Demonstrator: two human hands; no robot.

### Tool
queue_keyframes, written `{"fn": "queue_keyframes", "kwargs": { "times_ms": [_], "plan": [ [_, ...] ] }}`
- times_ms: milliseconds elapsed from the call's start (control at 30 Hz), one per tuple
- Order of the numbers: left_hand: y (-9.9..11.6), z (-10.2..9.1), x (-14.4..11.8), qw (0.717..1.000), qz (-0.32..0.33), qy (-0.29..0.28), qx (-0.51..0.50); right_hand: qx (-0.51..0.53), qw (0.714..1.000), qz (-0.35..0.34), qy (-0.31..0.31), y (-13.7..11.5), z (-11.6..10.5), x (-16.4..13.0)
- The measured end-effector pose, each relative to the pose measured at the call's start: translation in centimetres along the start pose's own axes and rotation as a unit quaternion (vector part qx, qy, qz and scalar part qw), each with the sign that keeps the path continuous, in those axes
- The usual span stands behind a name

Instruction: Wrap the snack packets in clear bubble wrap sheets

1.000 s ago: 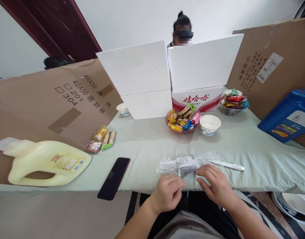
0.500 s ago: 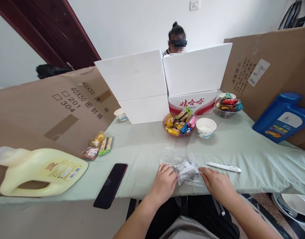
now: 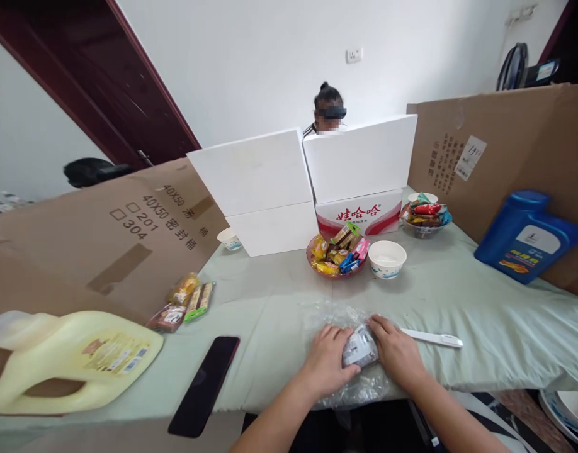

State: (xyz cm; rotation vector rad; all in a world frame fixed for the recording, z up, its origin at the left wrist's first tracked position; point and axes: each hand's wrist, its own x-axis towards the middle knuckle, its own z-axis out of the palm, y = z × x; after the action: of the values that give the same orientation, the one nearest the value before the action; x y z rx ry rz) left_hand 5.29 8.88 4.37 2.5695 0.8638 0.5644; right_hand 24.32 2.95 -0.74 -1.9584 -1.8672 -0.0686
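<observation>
A small packet with a printed white label lies at the table's near edge, on a sheet of clear plastic wrap. My left hand grips its left side, thumb along the near end and fingers curled at the far side. From the right, my right hand holds the other side, fingers bent over the edge. What is inside the packet cannot be made out. Just beyond my right hand lies a slim white box cutter, its left end close to the fingers.
A black phone and a pale yellow jug lie left, near several wrapped snacks. Ahead are a snack bowl, a paper bowl and white panels, a person behind. A blue bottle leans right.
Both hands have closed in from the packet's ends to wrap round its sides. The packet now sits more upright in angle and is partly covered by fingers. The camera view has tilted up.
</observation>
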Motion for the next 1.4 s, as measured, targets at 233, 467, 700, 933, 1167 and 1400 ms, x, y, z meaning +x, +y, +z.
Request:
{"fn": "queue_keyframes", "kwargs": {
  "times_ms": [233, 467, 700, 933, 1167, 1400],
  "plan": [
    [-3.3, -6.0, 6.9, 0.972, -0.129, 0.146, -0.129, -0.001, 1.0, -0.015, 0.007, 0.0, -0.3, -0.2],
    [-3.4, -8.7, 16.5, 0.933, -0.176, 0.245, -0.196, 0.002, 0.999, -0.025, 0.029, -0.1, -0.5, -0.2],
    [-0.3, -2.1, 6.3, 0.99, 0.076, -0.076, -0.093, 0.0, 0.999, -0.026, 0.029, -0.1, -0.3, -0.2],
    [-6.6, 0.0, 0.7, 0.988, -0.062, -0.003, 0.139, -0.046, 0.999, 0.02, 0.003, -0.6, -0.4, 0.0],
    [-6.7, -3.1, -2.5, 0.99, -0.034, 0.134, 0.034, -0.001, 0.998, 0.047, -0.045, -0.7, -1.1, 0.6],
    [-2.6, -6.6, -9.1, 0.983, 0.069, -0.095, -0.144, 0.165, 0.985, -0.021, -0.039, 1.3, -5.8, -2.1]
  ]
}}
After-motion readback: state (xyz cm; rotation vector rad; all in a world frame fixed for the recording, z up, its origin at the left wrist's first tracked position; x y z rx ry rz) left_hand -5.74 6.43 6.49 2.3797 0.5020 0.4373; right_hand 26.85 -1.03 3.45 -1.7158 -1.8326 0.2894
